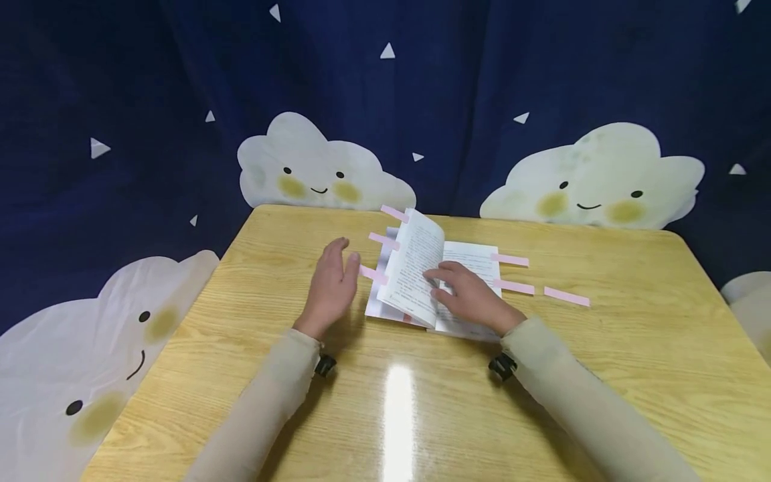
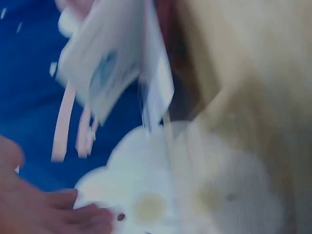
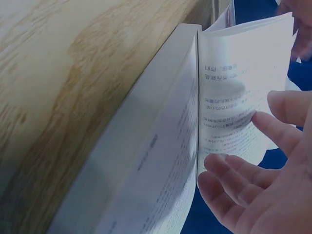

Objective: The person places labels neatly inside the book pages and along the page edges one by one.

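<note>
An open book (image 1: 418, 261) lies on the table, its left-hand pages lifted and curving up from the cover. Pink sticky strips (image 1: 383, 239) jut from its left edge, and two more (image 1: 512, 286) from the right. My right hand (image 1: 472, 298) reaches over the right page, fingertips at the printed page near the spine. In the right wrist view its fingers (image 3: 222, 168) are spread and loosely bent against that page. Just left of the book, my left hand (image 1: 331, 288) is raised with relaxed fingers and holds nothing. The left wrist view is blurred, showing the book (image 2: 105, 63) beyond the hand.
A loose pink strip (image 1: 566, 296) lies on the wooden table (image 1: 632, 375), to the right of the book. Behind the table hangs a dark blue curtain (image 1: 446, 87) with white clouds and triangles. A black wrist device (image 1: 502, 366) shows under the right sleeve, another (image 1: 325, 365) by the left.
</note>
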`<action>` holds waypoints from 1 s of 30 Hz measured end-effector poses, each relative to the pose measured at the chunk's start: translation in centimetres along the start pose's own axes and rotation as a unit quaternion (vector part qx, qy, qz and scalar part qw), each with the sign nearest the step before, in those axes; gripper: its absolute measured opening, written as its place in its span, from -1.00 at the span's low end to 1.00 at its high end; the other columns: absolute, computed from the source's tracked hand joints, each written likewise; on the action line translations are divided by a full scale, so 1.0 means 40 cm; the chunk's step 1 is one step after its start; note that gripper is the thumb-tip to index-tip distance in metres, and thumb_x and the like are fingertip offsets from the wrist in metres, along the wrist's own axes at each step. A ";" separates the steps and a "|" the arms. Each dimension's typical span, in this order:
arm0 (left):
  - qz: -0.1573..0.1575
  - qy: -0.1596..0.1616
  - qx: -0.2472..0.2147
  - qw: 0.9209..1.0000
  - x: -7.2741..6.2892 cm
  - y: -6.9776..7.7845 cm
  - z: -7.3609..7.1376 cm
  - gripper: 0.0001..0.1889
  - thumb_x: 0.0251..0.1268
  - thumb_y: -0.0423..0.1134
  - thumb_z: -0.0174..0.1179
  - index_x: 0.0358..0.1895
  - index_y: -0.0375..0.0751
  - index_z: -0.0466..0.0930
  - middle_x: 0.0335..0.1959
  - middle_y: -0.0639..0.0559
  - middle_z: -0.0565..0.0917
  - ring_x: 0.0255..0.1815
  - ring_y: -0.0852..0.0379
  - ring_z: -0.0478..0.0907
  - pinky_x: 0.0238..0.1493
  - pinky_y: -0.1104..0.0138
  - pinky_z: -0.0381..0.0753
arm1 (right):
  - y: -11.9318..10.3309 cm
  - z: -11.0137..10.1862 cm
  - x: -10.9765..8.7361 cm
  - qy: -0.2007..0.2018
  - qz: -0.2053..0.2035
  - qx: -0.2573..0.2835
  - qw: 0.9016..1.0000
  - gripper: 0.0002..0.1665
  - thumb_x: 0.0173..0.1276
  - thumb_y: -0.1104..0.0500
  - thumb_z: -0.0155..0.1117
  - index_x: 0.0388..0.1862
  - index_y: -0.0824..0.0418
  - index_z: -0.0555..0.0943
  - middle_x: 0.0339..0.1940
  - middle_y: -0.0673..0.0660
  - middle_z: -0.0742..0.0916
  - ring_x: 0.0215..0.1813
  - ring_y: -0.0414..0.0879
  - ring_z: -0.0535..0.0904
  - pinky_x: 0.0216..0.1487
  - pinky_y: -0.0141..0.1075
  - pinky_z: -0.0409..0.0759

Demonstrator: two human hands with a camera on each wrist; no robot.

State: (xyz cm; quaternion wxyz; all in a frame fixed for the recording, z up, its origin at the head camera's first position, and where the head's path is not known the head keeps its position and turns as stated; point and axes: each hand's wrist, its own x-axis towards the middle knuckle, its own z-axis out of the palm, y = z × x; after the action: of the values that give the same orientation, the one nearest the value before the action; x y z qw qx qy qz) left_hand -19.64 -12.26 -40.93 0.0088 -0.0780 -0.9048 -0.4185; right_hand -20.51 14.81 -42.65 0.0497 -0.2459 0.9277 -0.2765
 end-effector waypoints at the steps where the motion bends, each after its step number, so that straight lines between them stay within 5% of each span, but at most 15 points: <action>1: -0.042 -0.024 -0.032 0.998 0.008 -0.011 -0.017 -0.28 0.61 0.16 -0.40 0.56 -0.31 -0.01 0.59 -0.23 0.13 0.57 -0.22 0.15 0.59 -0.08 0.11 | -0.002 -0.002 0.001 0.000 0.000 0.000 1.000 -0.52 0.48 0.15 0.14 0.34 0.23 0.53 0.41 0.43 0.46 0.44 0.31 0.38 0.44 0.17 0.37; 5: -0.169 -0.143 -0.133 0.966 0.033 -0.055 -0.037 -0.19 0.59 0.22 -0.56 0.58 -0.40 -0.14 0.51 -0.38 0.23 0.52 -0.27 0.25 0.57 -0.05 0.20 | -0.004 -0.005 0.000 -0.003 0.003 0.004 1.000 -0.51 0.48 0.15 0.15 0.34 0.24 0.52 0.41 0.44 0.46 0.44 0.32 0.38 0.43 0.18 0.37; 7: -0.194 -0.166 -0.188 0.948 0.037 -0.064 -0.023 -0.22 0.62 0.16 -0.55 0.55 -0.48 -0.11 0.43 -0.45 0.32 0.42 -0.30 0.38 0.51 -0.02 0.31 | -0.004 -0.005 -0.001 -0.002 0.001 0.002 1.000 -0.52 0.48 0.15 0.14 0.34 0.23 0.53 0.40 0.44 0.47 0.44 0.33 0.39 0.42 0.18 0.38; 10: -0.203 -0.168 -0.232 0.936 0.043 -0.062 0.007 -0.27 0.65 0.08 -0.54 0.50 -0.54 0.03 0.35 -0.48 0.41 0.33 -0.31 0.45 0.43 0.01 0.44 | -0.003 -0.010 -0.003 0.001 -0.002 0.003 1.000 -0.52 0.48 0.15 0.14 0.34 0.23 0.54 0.39 0.44 0.48 0.43 0.32 0.40 0.42 0.18 0.39; 12: -0.193 -0.171 -0.240 0.936 0.045 -0.055 0.024 -0.32 0.65 0.03 -0.50 0.46 -0.53 0.13 0.32 -0.48 0.46 0.31 -0.30 0.49 0.38 0.02 0.50 | -0.002 -0.013 -0.005 0.007 -0.009 0.002 1.000 -0.53 0.47 0.16 0.14 0.32 0.23 0.55 0.37 0.44 0.50 0.42 0.32 0.41 0.40 0.18 0.40; 19: -0.124 -0.139 -0.230 0.955 0.035 -0.024 0.056 -0.56 0.59 -0.26 -0.25 0.33 -0.43 0.38 0.08 -0.39 0.64 -0.01 -0.08 0.69 0.04 0.16 0.71 | -0.002 -0.017 -0.011 0.012 -0.021 0.023 0.999 -0.55 0.46 0.21 0.14 0.29 0.25 0.56 0.33 0.36 0.58 0.26 0.21 0.55 0.35 0.11 0.47; 21: -0.102 -0.133 -0.248 0.954 0.028 -0.009 0.060 -0.59 0.59 -0.30 -0.21 0.28 -0.47 0.41 0.05 -0.40 0.63 -0.06 -0.02 0.69 0.04 0.13 0.72 | -0.007 -0.019 -0.013 0.007 -0.023 0.032 0.999 -0.53 0.46 0.20 0.12 0.31 0.25 0.55 0.34 0.32 0.59 0.15 0.14 0.60 0.31 0.09 0.51; 27: -0.026 -0.192 -0.278 0.941 0.014 0.041 0.072 -0.59 0.59 -0.31 -0.16 0.35 -0.40 0.39 0.22 -0.36 0.58 0.05 -0.04 0.69 0.22 -0.04 0.62 | -0.017 -0.029 -0.017 -0.001 -0.014 0.053 0.999 -0.52 0.51 0.17 0.10 0.36 0.23 0.51 0.39 0.31 0.55 0.11 0.16 0.69 0.23 0.07 0.59; 30: 0.022 -0.218 -0.237 0.947 0.008 0.058 0.082 -0.57 0.55 -0.33 -0.08 0.41 -0.29 0.35 0.29 -0.25 0.53 0.07 -0.02 0.65 0.21 0.04 0.64 | -0.018 -0.036 -0.017 -0.008 0.010 0.070 0.997 -0.50 0.55 0.08 0.06 0.40 0.16 0.48 0.39 0.27 0.57 0.15 0.16 0.69 0.21 0.06 0.61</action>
State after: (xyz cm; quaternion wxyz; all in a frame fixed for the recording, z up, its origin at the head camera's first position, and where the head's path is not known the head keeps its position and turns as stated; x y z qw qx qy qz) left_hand -19.43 -8.24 -41.27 -0.1978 -0.1871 -0.7575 -0.5933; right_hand -19.91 15.32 -41.10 0.0765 -0.2345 0.9082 -0.3382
